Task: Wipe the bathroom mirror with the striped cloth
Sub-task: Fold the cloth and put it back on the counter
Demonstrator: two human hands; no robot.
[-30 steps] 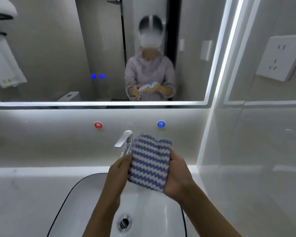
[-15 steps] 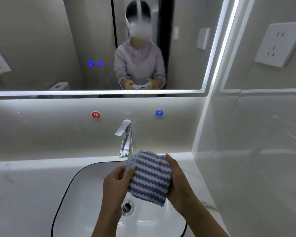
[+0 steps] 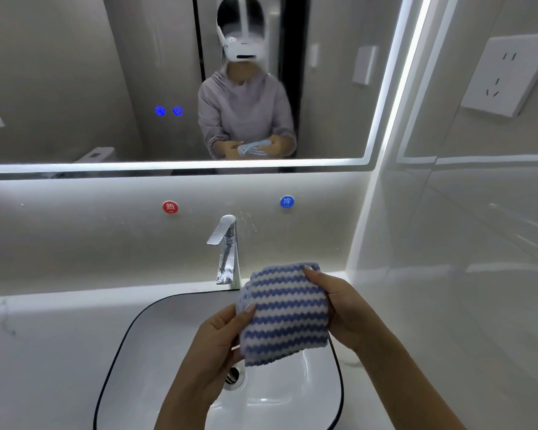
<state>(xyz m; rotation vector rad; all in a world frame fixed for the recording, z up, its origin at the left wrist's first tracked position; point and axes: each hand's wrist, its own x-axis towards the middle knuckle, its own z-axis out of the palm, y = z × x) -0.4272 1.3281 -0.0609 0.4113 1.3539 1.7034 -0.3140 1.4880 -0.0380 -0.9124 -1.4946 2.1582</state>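
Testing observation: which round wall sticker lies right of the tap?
The blue sticker, nearer the striped cloth; the red sticker lies left of the tap.

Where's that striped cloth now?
Lower centre of the head view: the blue striped cloth, held between left hand and right hand over the white sink, beside the chrome tap.

Lilac-grey hooded top (image 3: 246,110) (mirrored), pushed-up sleeves (image 3: 213,140); white headset (image 3: 243,49)

On the wall (image 3: 75,237), red sticker (image 3: 170,207) reads 热, blue sticker (image 3: 287,202) 冷.
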